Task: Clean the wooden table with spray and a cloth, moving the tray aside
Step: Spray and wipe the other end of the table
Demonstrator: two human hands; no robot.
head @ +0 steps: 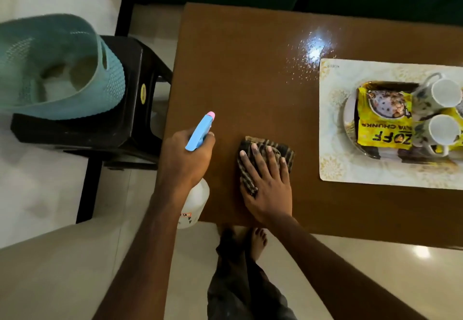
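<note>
My left hand (pixel 186 161) grips the spray bottle (pixel 200 131), right hand (pixel 269 187) flat on the cloth (pixel 278 148); tray (pixel 349 121) lies frame-right, nearer my right

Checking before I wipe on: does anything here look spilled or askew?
Spray droplets glisten unwiped on the wooden table beside the tray, at its far corner. The teal basket sits tilted on the black stool.

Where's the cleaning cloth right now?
In the head view, the checked cloth lies on the wooden table near its front edge, flat under the right hand, between the spray bottle at left and the tray at right.
</note>
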